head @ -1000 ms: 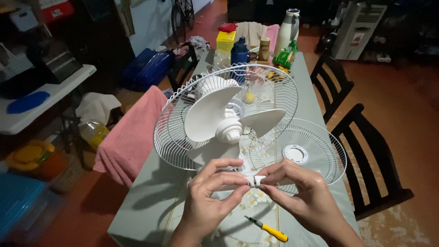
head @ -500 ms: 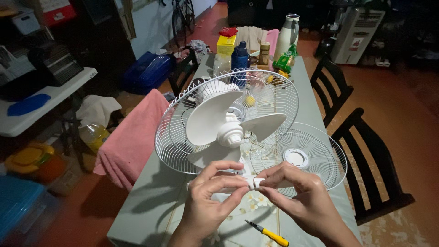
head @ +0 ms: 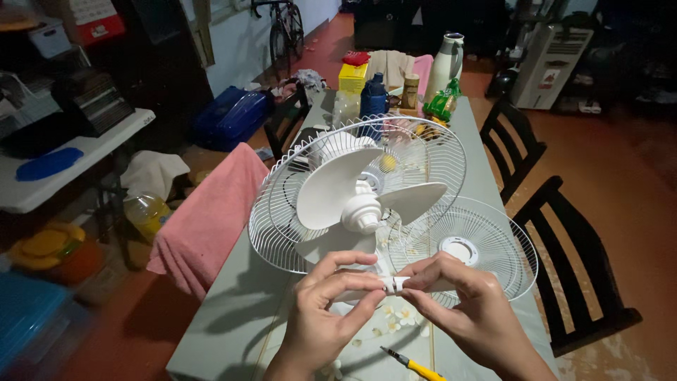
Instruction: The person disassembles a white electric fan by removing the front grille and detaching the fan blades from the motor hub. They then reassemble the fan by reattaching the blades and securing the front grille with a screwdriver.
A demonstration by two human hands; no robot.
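Where both hands' fingers (head: 367, 283) meet, small white clip (head: 393, 283).

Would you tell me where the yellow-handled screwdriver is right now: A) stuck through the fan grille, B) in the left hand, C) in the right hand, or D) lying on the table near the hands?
D: the yellow-handled screwdriver lies on the table, while the left hand and right hand pinch a small white part.

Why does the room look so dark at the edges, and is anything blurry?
Head view: light falls mainly on the white fan and both hands, left hand, right hand; corners fade dark; the blue bin at lower left is smeared; wide-angle lens bends the table edges.
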